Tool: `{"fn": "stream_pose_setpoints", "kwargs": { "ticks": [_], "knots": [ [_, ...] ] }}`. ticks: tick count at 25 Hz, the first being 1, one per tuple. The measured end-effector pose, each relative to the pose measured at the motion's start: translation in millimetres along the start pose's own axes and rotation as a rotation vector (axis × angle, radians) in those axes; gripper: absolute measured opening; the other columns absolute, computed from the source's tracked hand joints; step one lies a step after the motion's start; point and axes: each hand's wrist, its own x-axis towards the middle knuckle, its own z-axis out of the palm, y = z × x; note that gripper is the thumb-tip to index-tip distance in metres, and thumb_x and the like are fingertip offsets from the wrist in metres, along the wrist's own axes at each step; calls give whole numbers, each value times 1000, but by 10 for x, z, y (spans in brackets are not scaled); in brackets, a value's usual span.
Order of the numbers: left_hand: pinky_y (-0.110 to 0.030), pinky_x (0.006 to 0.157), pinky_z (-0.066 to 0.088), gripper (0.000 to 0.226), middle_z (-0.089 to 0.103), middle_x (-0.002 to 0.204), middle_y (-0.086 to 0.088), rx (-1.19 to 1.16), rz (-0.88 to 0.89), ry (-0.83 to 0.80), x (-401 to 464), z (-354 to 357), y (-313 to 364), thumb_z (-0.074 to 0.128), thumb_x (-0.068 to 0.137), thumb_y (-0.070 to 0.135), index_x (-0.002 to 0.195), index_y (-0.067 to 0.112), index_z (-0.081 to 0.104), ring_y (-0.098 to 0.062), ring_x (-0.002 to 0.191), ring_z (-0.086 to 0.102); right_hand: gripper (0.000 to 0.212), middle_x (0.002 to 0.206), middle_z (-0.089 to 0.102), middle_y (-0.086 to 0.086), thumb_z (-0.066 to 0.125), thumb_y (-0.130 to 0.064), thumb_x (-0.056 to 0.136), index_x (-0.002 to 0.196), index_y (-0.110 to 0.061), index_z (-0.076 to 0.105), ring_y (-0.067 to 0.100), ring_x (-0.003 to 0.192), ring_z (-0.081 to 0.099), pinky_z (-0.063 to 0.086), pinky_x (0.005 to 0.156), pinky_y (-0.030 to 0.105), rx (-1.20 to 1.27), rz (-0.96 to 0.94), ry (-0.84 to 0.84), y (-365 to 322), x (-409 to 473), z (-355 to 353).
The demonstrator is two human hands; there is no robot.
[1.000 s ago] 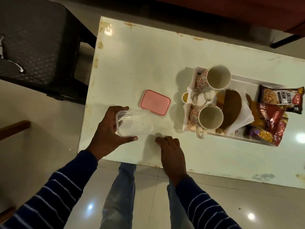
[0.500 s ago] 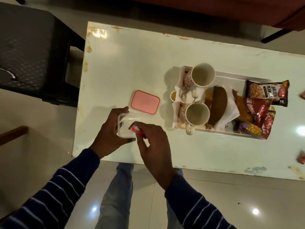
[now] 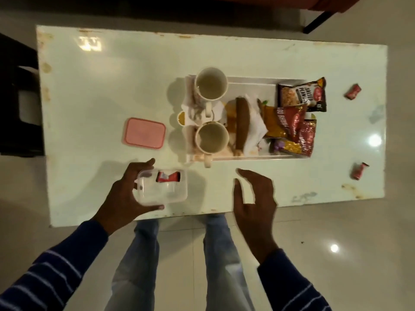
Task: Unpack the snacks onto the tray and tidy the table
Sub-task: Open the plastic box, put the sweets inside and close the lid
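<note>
**Collecting the loose sweets into the clear box**

Near the front edge of the table [image 3: 112, 86], toward its left end, the left hand [image 3: 125, 198] grips a clear box [image 3: 164, 189], fingers and thumb wrapped round its left end. One red sweet [image 3: 167, 176] already lies inside, against the far wall. Just beyond the box lies its pink lid [image 3: 144, 132], flat and apart from it.

At the middle of the table stands the tray [image 3: 251, 80], carrying two mugs [image 3: 211, 86] at its left end and the snack packets [image 3: 302, 94] piled at its right end.

The right hand [image 3: 254, 198] hovers over the front edge with its fingers spread wide and nothing in them.

Toward the right end lie two more red sweets, one [image 3: 352, 91] nearer the far edge, the other [image 3: 359, 171] nearer the front edge, well apart from each other and from the tray.

The step in hand looks like gathering these. It would go best with the left hand keeping the box level and open side up, while the right reaches for the nearer sweet, pinches it by its body rather than a twisted end, and drops it straight in, clear of the mug handle that overhangs the tray.
</note>
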Motion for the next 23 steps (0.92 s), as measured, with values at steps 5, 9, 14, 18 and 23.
{"fn": "stream_pose_setpoints", "kwargs": {
  "ticks": [5, 9, 14, 18, 23],
  "knots": [
    [-12, 85, 51, 103, 59, 125, 12, 22, 24, -153, 1, 708, 498, 98, 47, 31, 134, 40, 43, -6, 113, 59, 30, 118, 62, -4, 64, -18, 93, 122, -26, 60, 16, 100, 61, 55, 75, 43, -116, 258, 216, 1090, 262, -969],
    [-20, 92, 52, 99, 58, 131, 13, 36, 113, -229, 286, 1538, 956, 98, 50, 35, 134, 34, 46, -6, 119, 57, 34, 118, 57, -13, 63, -18, 91, 123, -29, 58, 15, 100, 60, 54, 74, 40, -153, 361, 267, 1838, 468, -1463],
    [-12, 92, 47, 98, 53, 132, 16, 56, 217, -291, 765, 2557, 1541, 96, 53, 38, 135, 28, 43, -3, 120, 52, 43, 130, 57, 9, 65, -18, 91, 133, -13, 55, 15, 111, 53, 46, 97, 32, -230, 504, 233, 2731, 706, -1819],
    [4, 83, 40, 101, 49, 126, 23, 91, 250, -345, 1117, 3078, 1779, 97, 51, 36, 135, 28, 41, 12, 112, 49, 47, 142, 50, 6, 56, -32, 97, 142, -23, 47, 20, 132, 43, 33, 98, 23, -360, 628, 77, 3110, 896, -1884],
    [-13, 88, 49, 97, 45, 120, 36, 136, 248, -343, 1403, 3431, 1869, 96, 52, 37, 125, 48, 33, 12, 114, 49, 37, 129, 57, 5, 49, -25, 97, 134, -27, 55, 28, 118, 52, 47, 84, 34, -373, 721, 115, 3325, 1002, -1818]
  ]
}}
